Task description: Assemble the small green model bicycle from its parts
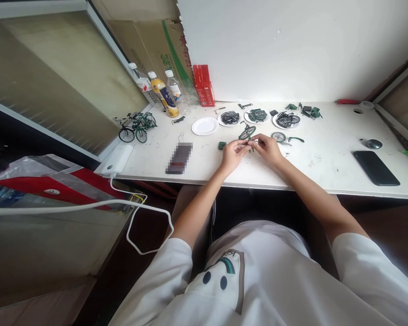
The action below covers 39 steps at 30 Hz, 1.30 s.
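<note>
Left hand (231, 153) and right hand (269, 149) meet over centre of white table (326, 170), fingertips of both pinched on small green model part (252, 144). Wheeled green frame (247, 131) just beyond, contact unclear. Loose wheel (279, 136) to right. Empty paper plate (205, 126) far left.

Front strip of surface (292, 174) betw right hand (269, 149) & black phone (376, 168) is bare: widest lane. Left hand (231, 155) has a narrow gap to the blurred dark slab (180, 158); small green block (222, 145) lies just beside its fingers. Both hands pinch the green frame (247, 132), closing the middle. Behind them a row of paper plates (205, 126) & a loose wheel (279, 136) make reach-back tight. Far-left corner blocked by bottles (161, 93), red box (204, 85), model bikes (136, 127). Grey round thing (374, 144) sits near phone
</note>
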Available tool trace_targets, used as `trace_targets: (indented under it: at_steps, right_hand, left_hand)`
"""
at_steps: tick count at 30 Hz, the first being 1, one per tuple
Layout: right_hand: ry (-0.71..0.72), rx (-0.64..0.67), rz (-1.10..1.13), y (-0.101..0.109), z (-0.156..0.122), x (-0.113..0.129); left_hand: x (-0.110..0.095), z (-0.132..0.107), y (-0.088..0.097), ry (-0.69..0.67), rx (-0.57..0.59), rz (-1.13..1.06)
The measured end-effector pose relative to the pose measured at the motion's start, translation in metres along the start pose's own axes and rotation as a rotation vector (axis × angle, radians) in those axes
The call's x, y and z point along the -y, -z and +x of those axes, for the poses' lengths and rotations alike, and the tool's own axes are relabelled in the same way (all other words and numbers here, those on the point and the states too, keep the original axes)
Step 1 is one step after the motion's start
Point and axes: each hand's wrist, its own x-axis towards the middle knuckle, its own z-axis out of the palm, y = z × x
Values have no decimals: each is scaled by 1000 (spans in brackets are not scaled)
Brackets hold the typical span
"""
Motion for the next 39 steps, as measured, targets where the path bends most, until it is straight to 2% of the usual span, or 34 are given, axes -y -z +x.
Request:
trace_targets:
  at_steps: [4, 9, 18, 26, 30, 39]
  right_hand:
    - [-2, -144, -39, -1, -16, 1]
    - [26, -257, -81, -1, -31, 2]
    - [103, -100, -198, -8, -49, -4]
    - [128, -114, -148, -9, -51, -1]
    - [118, -104, -144, -9, -51, 0]
    - [161, -94, -167, -10, -51, -1]
  left_hand:
    - [0, -4, -5, 32, 2, -98]
    - [2, -9, -11, 61, -10, -81]
    - [-4, -13, -10, 139, -29, -154]
    - [-7, -13, -13, 79, 7, -158]
    - [-7, -14, -13, 119, 36, -152]
    - [-9, -13, -13, 184, 5, -210]
